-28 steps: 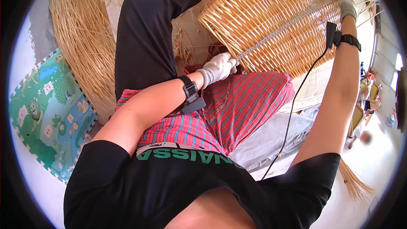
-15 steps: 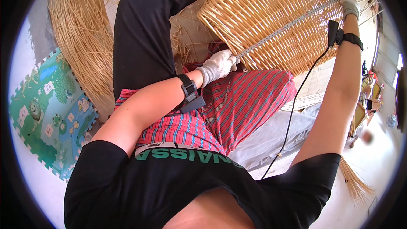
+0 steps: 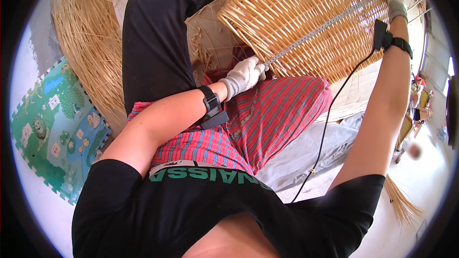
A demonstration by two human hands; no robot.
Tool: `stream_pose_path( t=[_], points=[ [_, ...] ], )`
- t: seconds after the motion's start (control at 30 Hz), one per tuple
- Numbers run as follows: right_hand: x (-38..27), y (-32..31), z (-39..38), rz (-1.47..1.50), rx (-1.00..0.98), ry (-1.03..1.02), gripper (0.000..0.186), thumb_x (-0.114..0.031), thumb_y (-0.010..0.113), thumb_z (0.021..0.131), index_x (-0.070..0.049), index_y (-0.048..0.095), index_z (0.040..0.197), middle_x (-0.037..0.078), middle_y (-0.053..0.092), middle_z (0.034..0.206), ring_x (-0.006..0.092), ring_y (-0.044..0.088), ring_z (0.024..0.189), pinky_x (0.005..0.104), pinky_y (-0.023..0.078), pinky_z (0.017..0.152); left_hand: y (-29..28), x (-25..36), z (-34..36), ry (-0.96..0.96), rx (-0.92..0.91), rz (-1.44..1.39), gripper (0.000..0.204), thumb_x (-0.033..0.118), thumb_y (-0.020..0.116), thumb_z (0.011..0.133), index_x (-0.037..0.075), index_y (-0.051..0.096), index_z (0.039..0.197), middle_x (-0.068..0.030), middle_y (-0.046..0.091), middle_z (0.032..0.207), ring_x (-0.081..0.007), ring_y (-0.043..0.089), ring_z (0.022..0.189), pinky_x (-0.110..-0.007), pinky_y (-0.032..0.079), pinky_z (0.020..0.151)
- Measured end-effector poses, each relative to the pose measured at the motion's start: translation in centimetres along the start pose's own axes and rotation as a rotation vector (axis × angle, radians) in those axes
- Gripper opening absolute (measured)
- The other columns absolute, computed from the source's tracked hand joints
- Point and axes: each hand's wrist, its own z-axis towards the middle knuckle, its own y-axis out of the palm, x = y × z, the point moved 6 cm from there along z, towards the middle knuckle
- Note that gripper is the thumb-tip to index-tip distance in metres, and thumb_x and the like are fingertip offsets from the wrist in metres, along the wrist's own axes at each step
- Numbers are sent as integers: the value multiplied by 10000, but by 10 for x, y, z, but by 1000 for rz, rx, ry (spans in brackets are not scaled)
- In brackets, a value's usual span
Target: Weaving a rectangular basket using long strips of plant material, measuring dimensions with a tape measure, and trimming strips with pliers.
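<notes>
Big wicker weave (image 3: 291, 9) between the fingers of left hand (image 3: 245, 74) and right hand (image 3: 396, 5). Across it, long measuring tape (image 3: 325, 26), likely held to lie straight. Pinching near end with left fingers; no telling about right.

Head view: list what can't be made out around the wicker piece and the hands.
All in the head view:
- Wicker piece: its far side is cut off by the top edge; its underside faces away.
- Measuring tape: its markings are too small to read; its near end is hidden by the gloved left grip.
- Right grip: too small to tell how its fingers meet the tape.
- Clutter at far right: too small and distorted.
</notes>
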Motion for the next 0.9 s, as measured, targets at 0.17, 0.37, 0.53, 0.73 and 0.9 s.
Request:
stream_pose_path(
  t=[0.17, 0.37, 0.53, 0.73, 0.9],
  points=[
    [15, -19, -28, -29, 15, 194, 627, -618, 749, 816, -117, 756, 1193, 72, 744, 1140, 219, 661, 1074, 370, 479, 980, 25, -8, 6, 10, -134, -15, 259, 223, 498, 1064, 38, 672, 1110, -23, 648, 765, -123, 504, 533, -296, 432, 512],
    [32, -20, -35, -125, 48, 221, 605, -563, 675, 892, -69, 725, 1238, 85, 738, 1122, 217, 658, 1037, 388, 502, 917, 29, -14, 11, -11, -132, -20, 261, 224, 505, 1058, 28, 672, 1103, -28, 649, 773, -120, 513, 531, -293, 457, 521],
    [41, -22, -28, -50, 119, 195, 573, -527, 676, 922, 5, 681, 1135, 89, 686, 974, 199, 617, 855, 355, 495, 796, 27, -8, 10, 41, -125, -2, 268, 224, 507, 1051, 16, 675, 1062, -33, 651, 781, -119, 529, 548, -304, 462, 524],
    [42, -19, -43, 70, 168, 101, 674, -583, 695, 896, 27, 680, 1183, 99, 701, 1006, 189, 611, 896, 354, 496, 829, 26, -8, 7, 0, -110, -25, 280, 232, 510, 1039, 8, 678, 1042, -42, 643, 763, -129, 530, 545, -317, 457, 522],
    [24, -19, -55, 215, -48, 134, 561, -465, 665, 963, 9, 648, 1264, 64, 688, 1117, 157, 602, 895, 309, 499, 824, 23, -3, 6, 103, -50, 86, 321, 287, 516, 1021, 23, 673, 928, -90, 646, 734, -175, 571, 541, -349, 466, 544]
  ],
)
